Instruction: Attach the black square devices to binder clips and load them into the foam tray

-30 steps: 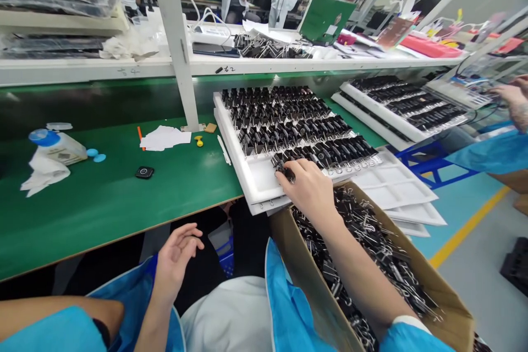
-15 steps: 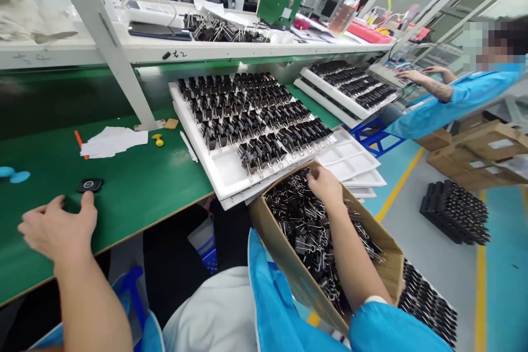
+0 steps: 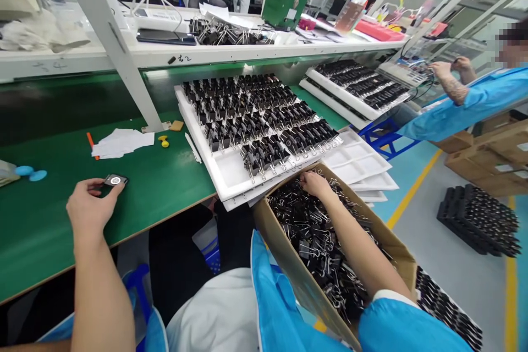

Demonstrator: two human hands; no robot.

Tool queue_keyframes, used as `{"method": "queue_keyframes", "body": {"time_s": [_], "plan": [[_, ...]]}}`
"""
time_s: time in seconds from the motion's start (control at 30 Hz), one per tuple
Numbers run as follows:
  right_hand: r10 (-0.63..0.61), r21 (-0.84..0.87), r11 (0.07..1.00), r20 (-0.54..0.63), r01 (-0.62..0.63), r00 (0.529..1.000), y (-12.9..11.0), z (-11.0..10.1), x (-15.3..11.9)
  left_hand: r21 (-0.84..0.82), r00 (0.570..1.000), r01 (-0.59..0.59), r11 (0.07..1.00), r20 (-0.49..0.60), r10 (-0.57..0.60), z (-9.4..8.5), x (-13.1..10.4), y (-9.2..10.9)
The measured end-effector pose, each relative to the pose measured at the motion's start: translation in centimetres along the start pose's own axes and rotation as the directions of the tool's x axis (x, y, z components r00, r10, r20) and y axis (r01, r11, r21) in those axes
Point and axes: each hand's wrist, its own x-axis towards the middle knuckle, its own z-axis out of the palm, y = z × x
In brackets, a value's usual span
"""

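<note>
At the green bench, the thumb and fingers of my left hand (image 3: 93, 203) close around a small black square piece (image 3: 116, 180) with a round white mark on its face. My right hand (image 3: 315, 184) reaches into a cardboard box (image 3: 274, 247) heaped with black binder clips (image 3: 305, 250). Its fingers are pinched at a clip near the far end of the box, the fingertips partly hidden. Ahead of me, a white tray (image 3: 226, 173) carries rows of black binder clips, with a bare white strip at its near left corner.
White paper scraps (image 3: 124, 143), an orange stick (image 3: 91, 146) and a yellow knob-shaped piece (image 3: 164, 141) lie on the bench. A slanted white post (image 3: 111, 38) rises behind. Right of the box are stacked white trays (image 3: 355, 159); farther off, a co-worker in blue (image 3: 474, 96) handles something.
My left hand has moved right and closed on the black square piece, which is now tilted up. My right hand shifted slightly left within the clips. The co-worker's hands have risen.
</note>
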Motion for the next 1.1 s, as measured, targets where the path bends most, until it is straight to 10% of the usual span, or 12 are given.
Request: {"method": "queue_keyframes", "body": {"time_s": [0.2, 0.47, 0.63, 0.9, 1.1], "plan": [[-0.065, 0.201, 0.976, -0.078, 0.079, 0.995, 1.3, -1.2, -2.2, -0.253, 0.997, 0.076, 0.964, 0.050, -0.066, 1.1, -1.9, 1.6], [0.217, 0.660, 0.751, -0.226, -0.014, 0.950, 5.1, -1.3, -6.4, -0.774, 0.980, 0.189, 0.605, 0.187, -0.066, -0.1, -10.5, 5.2], [0.417, 0.834, 0.534, -0.405, 0.141, 0.814, 3.4, -2.0, -6.7, -0.759, 0.934, 0.314, 0.570, 0.356, -0.041, -0.6, -15.7, 6.2], [0.493, 0.996, -0.054, -0.038, 0.074, 0.869, 3.0, -1.6, -5.7, -0.691, 0.863, 0.439, 0.574, 0.502, -0.057, 0.5, -19.9, 5.2], [0.385, 0.994, -0.107, 0.075, -0.036, 0.920, 1.4, -2.4, -8.0, -0.662, 0.819, 0.517, 0.543, 0.568, -0.088, 1.1, -21.4, 5.1]]}}
